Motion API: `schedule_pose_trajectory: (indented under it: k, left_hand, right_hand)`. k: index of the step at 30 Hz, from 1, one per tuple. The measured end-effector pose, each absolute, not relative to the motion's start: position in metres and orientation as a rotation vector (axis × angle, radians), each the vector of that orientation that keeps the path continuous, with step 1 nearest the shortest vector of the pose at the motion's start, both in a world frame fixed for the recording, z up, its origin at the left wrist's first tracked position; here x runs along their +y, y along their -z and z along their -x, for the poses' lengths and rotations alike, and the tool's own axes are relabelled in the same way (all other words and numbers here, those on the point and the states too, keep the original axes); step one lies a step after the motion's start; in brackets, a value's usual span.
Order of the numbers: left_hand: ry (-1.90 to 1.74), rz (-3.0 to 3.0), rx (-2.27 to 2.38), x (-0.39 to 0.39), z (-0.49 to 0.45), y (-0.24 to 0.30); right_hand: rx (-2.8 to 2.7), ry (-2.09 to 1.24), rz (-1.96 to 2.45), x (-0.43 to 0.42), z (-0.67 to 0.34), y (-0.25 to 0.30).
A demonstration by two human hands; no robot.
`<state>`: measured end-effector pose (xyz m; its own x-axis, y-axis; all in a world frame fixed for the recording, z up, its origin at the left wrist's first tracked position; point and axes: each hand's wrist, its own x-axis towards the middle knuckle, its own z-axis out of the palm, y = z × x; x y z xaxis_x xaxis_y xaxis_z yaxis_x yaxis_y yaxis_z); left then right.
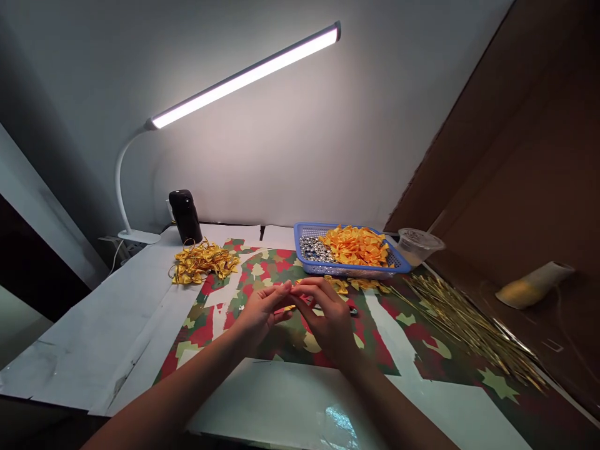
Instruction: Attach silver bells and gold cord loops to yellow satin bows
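Observation:
My left hand [262,311] and my right hand [328,315] meet above the middle of the table, fingertips pinched together. What they pinch is too small and too covered to make out. A bit of yellow ribbon [289,307] shows just below the fingertips; I cannot tell if it is held or lies on the table. Behind my right hand, a dark metal tool [353,310] is partly hidden. Several yellow ribbon bows [368,285] lie in a row beyond that hand. Farther left sits a pile of yellow bows with gold ties [204,262].
A blue basket [351,270] at the back holds orange-yellow bows [357,245] and silver beads [315,249]. Beside it stands a clear plastic cup [417,244]. Gold ties [469,319] lie at right, near a thread cone [534,286]. A lit lamp [248,76] and black bottle-shaped object [184,215] stand left.

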<state>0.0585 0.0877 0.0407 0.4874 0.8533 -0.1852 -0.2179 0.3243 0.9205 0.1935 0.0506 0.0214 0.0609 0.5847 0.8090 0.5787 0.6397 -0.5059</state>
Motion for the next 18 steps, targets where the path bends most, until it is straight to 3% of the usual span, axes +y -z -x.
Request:
schedule_pose_trajectory:
  k: [10,18]
  left_hand:
    - [-0.923,-1.212,0.831,0.0804,-0.0579,-0.0489]
    - [-0.888,-1.183,0.809,0.0812,-0.0568,-0.0437]
  right_hand:
    - [-1.542,-0.039,1.041,0.0518,-0.1928,-0.0178]
    - [-1.647,0.254,1.06,0.0526,-0.1947,-0.0169]
